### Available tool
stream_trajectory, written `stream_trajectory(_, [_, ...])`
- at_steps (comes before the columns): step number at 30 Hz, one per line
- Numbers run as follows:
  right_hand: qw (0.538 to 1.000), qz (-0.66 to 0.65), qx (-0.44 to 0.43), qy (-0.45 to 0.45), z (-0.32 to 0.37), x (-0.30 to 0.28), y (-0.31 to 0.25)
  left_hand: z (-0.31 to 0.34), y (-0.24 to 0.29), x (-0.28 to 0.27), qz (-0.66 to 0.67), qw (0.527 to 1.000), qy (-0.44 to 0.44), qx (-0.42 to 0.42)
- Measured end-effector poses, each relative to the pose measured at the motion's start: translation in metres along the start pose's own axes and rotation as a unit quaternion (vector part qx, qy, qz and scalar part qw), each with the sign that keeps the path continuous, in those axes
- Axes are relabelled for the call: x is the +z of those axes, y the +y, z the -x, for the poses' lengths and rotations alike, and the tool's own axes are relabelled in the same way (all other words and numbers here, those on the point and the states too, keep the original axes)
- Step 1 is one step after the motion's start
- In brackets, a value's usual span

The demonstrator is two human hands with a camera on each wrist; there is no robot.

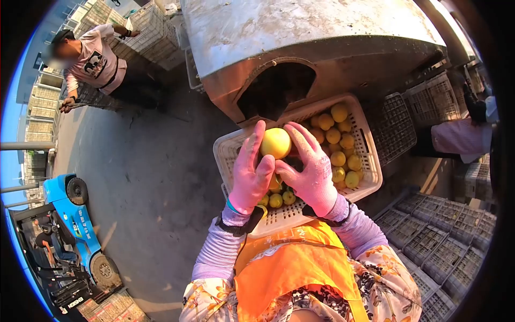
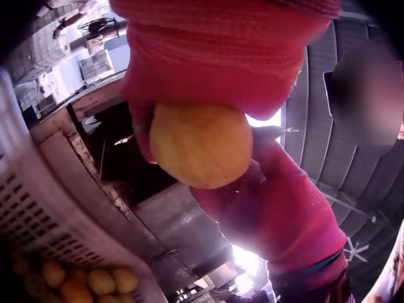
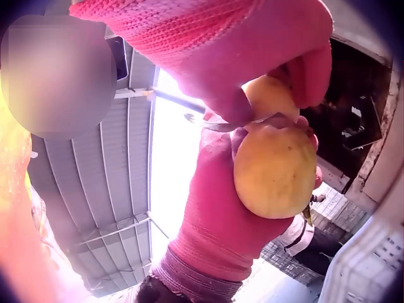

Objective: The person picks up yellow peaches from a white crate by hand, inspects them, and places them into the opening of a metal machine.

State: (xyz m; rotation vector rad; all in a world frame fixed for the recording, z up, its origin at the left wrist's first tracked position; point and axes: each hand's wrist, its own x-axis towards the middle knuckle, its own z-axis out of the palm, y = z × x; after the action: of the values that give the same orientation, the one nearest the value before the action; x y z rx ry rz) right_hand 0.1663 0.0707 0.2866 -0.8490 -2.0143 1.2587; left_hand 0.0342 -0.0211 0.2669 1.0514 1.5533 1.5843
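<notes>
Both hands wear pink knitted gloves and meet over a crate. Between the fingertips of my left hand (image 1: 252, 174) and right hand (image 1: 311, 174) sits a round yellow citrus fruit (image 1: 276, 143). From below, the right wrist view shows a second yellow citrus fruit (image 3: 274, 173) against the left palm, under the first one. In the left wrist view a yellow fruit (image 2: 202, 145) hangs below the left hand's curled fingers, the right hand close beside it. A thin greyish strip (image 3: 221, 124) lies by the right thumb; I cannot tell what it is.
The pale plastic crate (image 1: 370, 155) under my hands holds several yellow fruits (image 1: 338, 158). A metal machine housing (image 1: 311, 32) with a dark opening stands just beyond it. Stacked crates (image 1: 445, 236) are at right, a blue forklift (image 1: 80, 220) at left, and a person (image 1: 102, 67) at upper left.
</notes>
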Motion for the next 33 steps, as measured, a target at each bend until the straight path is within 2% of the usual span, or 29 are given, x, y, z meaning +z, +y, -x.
stream_trajectory(1, [1.000, -0.003, -0.004, 0.001, 0.001, 0.001, -0.003, -0.001, 0.002, -0.003, -0.126, 0.990, 0.004, 0.069])
stream_trajectory(2, [1.000, 0.017, -0.006, 0.016, -0.001, 0.003, -0.004, -0.002, 0.003, -0.005, -0.250, 0.959, 0.009, 0.137])
stream_trajectory(5, [0.996, 0.052, 0.001, 0.066, -0.008, 0.013, 0.003, -0.003, 0.002, 0.001, -0.239, 0.960, 0.016, 0.145])
stream_trajectory(6, [0.990, 0.104, -0.017, 0.090, -0.015, 0.019, 0.012, -0.005, -0.002, 0.001, -0.236, 0.960, 0.023, 0.150])
stream_trajectory(7, [0.981, 0.155, -0.035, 0.112, -0.026, 0.025, 0.023, -0.006, -0.013, 0.001, -0.200, 0.971, 0.060, 0.116])
stream_trajectory(8, [0.968, 0.205, -0.055, 0.134, -0.040, 0.032, 0.036, -0.009, -0.022, 0.000, -0.055, 0.994, 0.088, 0.030])
stream_trajectory(9, [0.946, 0.273, -0.077, 0.155, -0.059, 0.041, 0.056, -0.010, -0.028, -0.001, 0.092, 0.988, 0.113, -0.058])
stream_trajectory(10, [0.938, 0.287, -0.081, 0.176, -0.076, 0.053, 0.073, -0.009, -0.031, -0.004, 0.236, 0.951, 0.136, -0.147])
stream_trajectory(11, [0.919, 0.337, -0.112, 0.172, -0.095, 0.062, 0.092, -0.010, -0.033, -0.015, 0.446, 0.861, 0.138, -0.203])
stream_trajectory(12, [0.910, 0.363, -0.107, 0.170, -0.112, 0.072, 0.105, -0.006, -0.038, -0.019, 0.210, 0.960, 0.138, -0.126])
stream_trajectory(13, [0.900, 0.389, -0.100, 0.168, -0.127, 0.082, 0.115, -0.001, -0.045, -0.023, -0.044, 0.991, 0.122, -0.044])
stream_trajectory(14, [0.889, 0.414, -0.095, 0.170, -0.132, 0.089, 0.119, 0.002, -0.049, -0.026, -0.295, 0.950, 0.092, 0.041])
stream_trajectory(15, [0.906, 0.375, -0.103, 0.168, -0.129, 0.085, 0.112, 0.002, -0.052, -0.024, -0.026, 0.997, 0.068, -0.019])
stream_trajectory(16, [0.919, 0.337, -0.112, 0.169, -0.128, 0.071, 0.097, 0.002, -0.054, -0.023, 0.242, 0.963, 0.083, -0.082])
stream_trajectory(17, [0.931, 0.300, -0.121, 0.172, -0.126, 0.055, 0.081, 0.000, -0.058, -0.024, 0.063, 0.995, 0.060, -0.056])
stream_trajectory(18, [0.961, 0.221, -0.102, 0.132, -0.120, 0.042, 0.065, -0.003, -0.059, -0.024, -0.118, 0.992, 0.036, -0.025])
stream_trajectory(19, [0.982, 0.142, -0.086, 0.091, -0.104, 0.028, 0.050, -0.006, -0.056, -0.022, 0.060, 0.996, 0.042, -0.050])
stream_trajectory(20, [0.977, 0.187, -0.101, 0.009, -0.045, 0.016, 0.033, -0.010, -0.051, -0.019, 0.236, 0.968, 0.045, -0.074])
stream_trajectory(21, [0.975, 0.188, -0.113, -0.018, -0.024, 0.015, 0.030, -0.009, -0.046, -0.015, 0.404, 0.908, 0.045, -0.103])
stream_trajectory(22, [0.973, 0.188, -0.125, -0.044, -0.010, 0.014, 0.030, -0.009, -0.042, -0.009, 0.367, 0.925, 0.039, -0.093])
stream_trajectory(24, [0.962, 0.222, -0.157, -0.008, 0.006, 0.018, 0.029, -0.012, -0.032, 0.001, 0.291, 0.954, 0.026, -0.067])
stream_trajectory(25, [0.961, 0.232, -0.153, 0.011, 0.009, 0.019, 0.032, -0.013, -0.029, 0.004, 0.281, 0.959, 0.013, -0.044])
stream_trajectory(28, [0.956, 0.236, -0.164, 0.062, -0.007, 0.020, 0.031, -0.018, -0.031, 0.011, 0.325, 0.944, 0.064, -0.001])
stream_trajectory(29, [0.949, 0.257, -0.159, 0.084, -0.024, 0.024, 0.036, -0.020, -0.039, 0.005, 0.302, 0.945, 0.120, -0.037])
stream_trajectory(30, [0.937, 0.274, -0.175, 0.130, -0.044, 0.038, 0.067, -0.014, -0.052, -0.002, 0.231, 0.952, 0.163, -0.114])
stream_trajectory(31, [0.924, 0.339, -0.130, 0.119, -0.065, 0.047, 0.088, -0.004, -0.072, -0.011, 0.155, 0.947, 0.204, -0.192])
stream_trajectory(32, [0.910, 0.359, -0.145, 0.150, -0.091, 0.057, 0.113, 0.006, -0.096, -0.020, 0.077, 0.929, 0.241, -0.269])
stream_trajectory(33, [0.902, 0.364, -0.164, 0.163, -0.110, 0.067, 0.132, 0.020, -0.140, -0.030, 0.021, 0.937, 0.188, -0.295])
